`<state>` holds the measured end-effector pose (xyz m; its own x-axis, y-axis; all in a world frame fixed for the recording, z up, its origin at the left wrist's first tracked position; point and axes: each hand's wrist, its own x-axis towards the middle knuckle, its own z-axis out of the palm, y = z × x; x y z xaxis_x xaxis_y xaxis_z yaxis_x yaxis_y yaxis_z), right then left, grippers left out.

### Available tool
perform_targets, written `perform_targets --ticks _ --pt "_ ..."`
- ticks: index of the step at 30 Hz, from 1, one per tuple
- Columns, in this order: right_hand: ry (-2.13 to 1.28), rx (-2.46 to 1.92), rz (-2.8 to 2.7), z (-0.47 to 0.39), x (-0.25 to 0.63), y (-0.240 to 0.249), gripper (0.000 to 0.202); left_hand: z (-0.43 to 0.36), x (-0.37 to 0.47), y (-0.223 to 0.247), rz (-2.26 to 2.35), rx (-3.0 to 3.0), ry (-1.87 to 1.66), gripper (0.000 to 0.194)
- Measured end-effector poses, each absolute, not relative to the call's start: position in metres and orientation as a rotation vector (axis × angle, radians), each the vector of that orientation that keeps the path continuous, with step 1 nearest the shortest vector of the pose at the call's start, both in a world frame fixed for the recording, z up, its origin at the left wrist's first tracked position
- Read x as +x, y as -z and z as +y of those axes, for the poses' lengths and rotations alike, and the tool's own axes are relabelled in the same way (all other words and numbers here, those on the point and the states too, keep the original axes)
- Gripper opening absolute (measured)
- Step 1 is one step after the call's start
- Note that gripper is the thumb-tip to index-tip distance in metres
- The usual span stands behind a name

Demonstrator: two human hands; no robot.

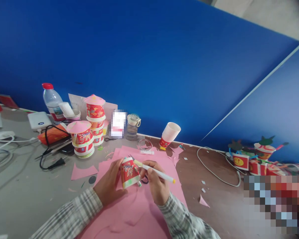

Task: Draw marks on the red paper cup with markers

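My left hand [111, 181] is closed around a red paper cup [130, 171] with a printed picture and a whitish-green rim, tilted with its rim towards me. My right hand [156, 184] grips a marker pen [161, 174] with a white barrel and a yellow end. The pen's tip points at the cup's upper right side; whether it touches cannot be told. Under both hands lies pink paper [149, 209]. A dark scissors handle [145, 180] shows partly between the cup and my right hand. A white pen cap or marker [147, 152] lies behind on the paper.
Two cup towers with pink cone roofs, a short one [81, 137] and a tall one [96, 113], stand at left. Behind are a water bottle [132, 126] and a leaning cup stack [169, 134]. Decorated cups [259, 159], a white cable [209, 172] and paper scraps [203, 201] lie right.
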<state>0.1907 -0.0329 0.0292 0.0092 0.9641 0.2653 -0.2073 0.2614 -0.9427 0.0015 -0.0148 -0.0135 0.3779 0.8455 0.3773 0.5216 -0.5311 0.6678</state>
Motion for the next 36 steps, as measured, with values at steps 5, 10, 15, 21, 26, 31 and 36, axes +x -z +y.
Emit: perform_targets --ticks 5,10,15,21,26,31,36 --pt "-1.065 -0.935 -1.279 -0.037 0.188 -0.031 0.023 -0.014 0.002 0.012 1.17 2.184 -0.993 0.104" --pt "-0.877 -0.961 -1.273 -0.036 0.191 -0.038 0.029 -0.014 0.002 0.012 1.167 2.174 -0.986 0.109" --pt "-0.675 -1.096 -1.33 -0.012 0.209 -0.031 0.027 -0.02 0.006 0.001 1.242 2.163 -0.992 0.104" --pt "-0.767 -1.126 -1.136 0.019 0.224 -0.001 0.029 -0.022 0.007 -0.009 1.239 2.112 -0.942 0.099" --pt "-0.847 -1.106 -1.067 0.027 0.225 0.008 0.036 -0.022 0.006 -0.009 1.183 2.11 -0.969 0.098" --pt "-0.866 -1.073 -1.019 0.017 0.222 -0.007 0.035 -0.025 0.009 -0.013 1.256 2.097 -0.958 0.095" --pt "-1.068 -0.935 -1.062 -0.017 0.2 -0.024 0.023 -0.02 0.006 0.002 1.217 2.186 -0.967 0.105"
